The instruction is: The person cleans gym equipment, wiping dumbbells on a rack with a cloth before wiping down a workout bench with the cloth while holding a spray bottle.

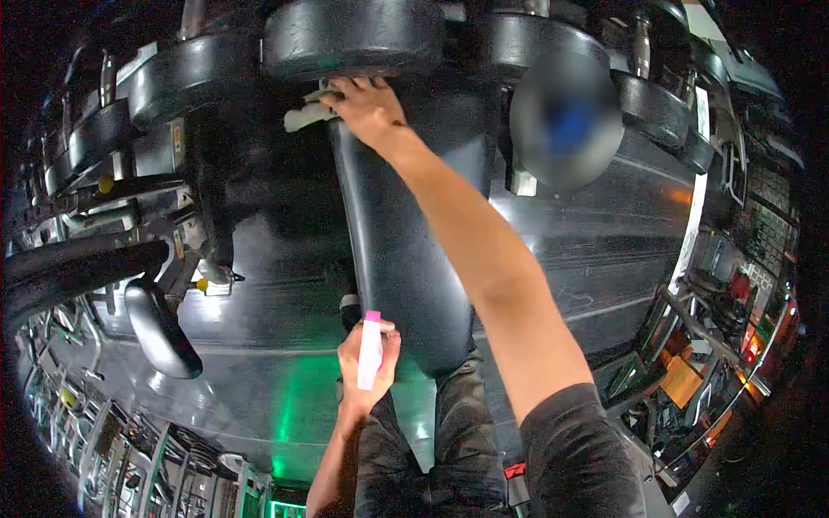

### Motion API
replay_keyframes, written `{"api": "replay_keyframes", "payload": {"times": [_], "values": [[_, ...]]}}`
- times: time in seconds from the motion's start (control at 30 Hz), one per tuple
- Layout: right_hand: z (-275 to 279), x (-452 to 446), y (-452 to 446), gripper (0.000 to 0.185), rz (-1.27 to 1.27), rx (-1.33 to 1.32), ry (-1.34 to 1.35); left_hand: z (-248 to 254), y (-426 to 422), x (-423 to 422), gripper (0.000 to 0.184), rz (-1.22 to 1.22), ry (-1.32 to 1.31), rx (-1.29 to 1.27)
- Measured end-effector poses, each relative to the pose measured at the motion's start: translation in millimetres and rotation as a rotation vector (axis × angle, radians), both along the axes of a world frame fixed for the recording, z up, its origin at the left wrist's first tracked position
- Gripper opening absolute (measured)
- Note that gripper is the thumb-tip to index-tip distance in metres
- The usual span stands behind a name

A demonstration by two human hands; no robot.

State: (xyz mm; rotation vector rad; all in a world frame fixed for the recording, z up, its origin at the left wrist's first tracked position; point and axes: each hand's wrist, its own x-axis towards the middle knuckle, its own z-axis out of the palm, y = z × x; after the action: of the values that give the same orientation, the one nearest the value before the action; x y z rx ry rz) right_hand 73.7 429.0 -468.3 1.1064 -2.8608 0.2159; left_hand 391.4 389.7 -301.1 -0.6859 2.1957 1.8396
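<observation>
A long black padded bench (414, 250) runs away from me, between my legs and the far rollers. At its far left corner, my right hand (370, 108) is closed over a pale cloth (306, 116), pressing it to the pad's edge. The cloth hangs out to the left of my fingers, and part of it is hidden under the hand. Near the bench's close left side, my left hand (371, 367) grips a white spray bottle (370, 352) with a pink nozzle. The bottle's lower body is hidden by the hand.
Thick black round pads or weights (354, 36) line the far end of the bench. Gym machine arms (160, 328) with padding stand at the left. Metal racks (155, 466) fill the lower left. More equipment and an orange-brown panel (681, 377) are at the right. A blurred oval patch covers the upper right.
</observation>
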Motion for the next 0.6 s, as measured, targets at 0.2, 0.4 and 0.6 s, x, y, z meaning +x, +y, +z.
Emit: {"api": "replay_keyframes", "payload": {"times": [0.2,0.4,0.6], "values": [[-0.5,3.2,110.2,0.036,-0.222,-0.107,0.051,9.0,6.4,-28.3,0.01,0.022,0.113,-0.074],[-25.8,-10.6,199.2,0.036,-0.648,-0.343,-0.137,7.0,12.4,-16.7,0.011,0.084,0.11,0.043],[-38.6,-13.4,147.0,0.034,-0.826,-0.391,0.134,9.4,4.5,-7.3,0.01,0.053,0.078,0.041]]}}
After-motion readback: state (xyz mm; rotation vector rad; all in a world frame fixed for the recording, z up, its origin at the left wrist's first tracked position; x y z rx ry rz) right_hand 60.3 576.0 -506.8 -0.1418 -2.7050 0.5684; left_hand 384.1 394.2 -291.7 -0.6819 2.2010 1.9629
